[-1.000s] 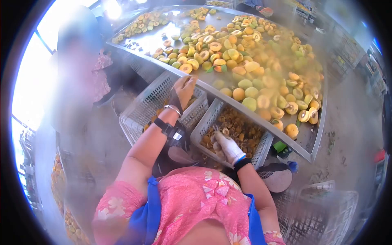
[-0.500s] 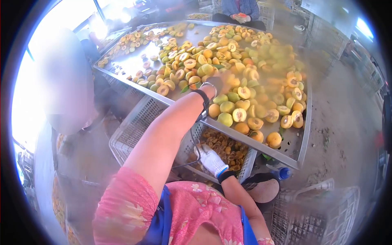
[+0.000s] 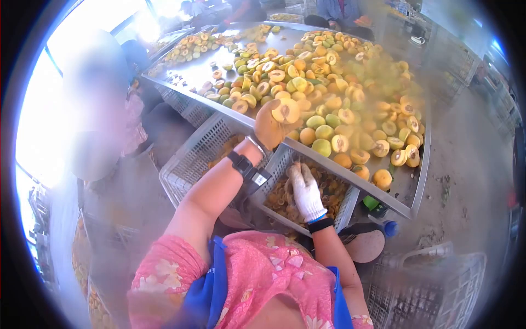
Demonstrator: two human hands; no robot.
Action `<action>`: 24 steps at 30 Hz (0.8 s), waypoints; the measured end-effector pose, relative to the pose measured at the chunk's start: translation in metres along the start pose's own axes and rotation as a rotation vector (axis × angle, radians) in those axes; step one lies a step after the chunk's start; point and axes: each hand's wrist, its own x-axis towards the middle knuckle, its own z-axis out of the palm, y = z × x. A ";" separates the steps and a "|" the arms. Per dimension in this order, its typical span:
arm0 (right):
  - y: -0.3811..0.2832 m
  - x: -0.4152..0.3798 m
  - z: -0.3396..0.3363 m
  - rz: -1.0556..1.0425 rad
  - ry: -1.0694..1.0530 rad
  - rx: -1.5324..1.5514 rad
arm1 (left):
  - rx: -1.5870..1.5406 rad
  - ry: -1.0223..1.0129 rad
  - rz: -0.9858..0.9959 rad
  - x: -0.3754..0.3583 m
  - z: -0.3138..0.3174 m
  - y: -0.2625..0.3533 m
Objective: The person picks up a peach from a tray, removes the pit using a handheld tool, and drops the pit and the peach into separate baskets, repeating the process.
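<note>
My left hand (image 3: 265,125), in a stained brownish glove, is raised at the front edge of the metal table. It grips an apricot half (image 3: 286,111), whose cut face with a brown centre is turned toward me. Around it on the table lies a broad heap of whole and halved apricots (image 3: 323,132). Lower down, my right hand (image 3: 307,193), in a white glove with soiled fingertips, reaches into a plastic crate (image 3: 344,211). Its fingers are stretched out over small brownish-orange fruit pieces (image 3: 333,185).
The metal table (image 3: 402,209) has a raised rim. A second crate (image 3: 178,164) stands to the left, partly under the table. Stacked crates (image 3: 433,290) stand at lower right, near a blue-capped object (image 3: 390,228). A person (image 3: 337,11) sits across the table; another, blurred, is at left.
My left hand has drawn back from the heap to the table's front edge and now shows an apricot half. My right hand has shifted slightly within the crate. The view has tilted a little.
</note>
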 end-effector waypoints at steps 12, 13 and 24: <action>0.004 0.001 0.004 -0.265 0.113 -0.178 | 0.014 0.017 -0.011 -0.112 0.052 0.045; -0.001 -0.002 0.004 -0.248 0.113 -0.163 | 0.116 0.007 0.096 -0.115 0.055 0.051; -0.002 -0.004 0.003 -0.205 0.060 -0.244 | 0.532 0.224 0.392 -0.126 0.072 0.049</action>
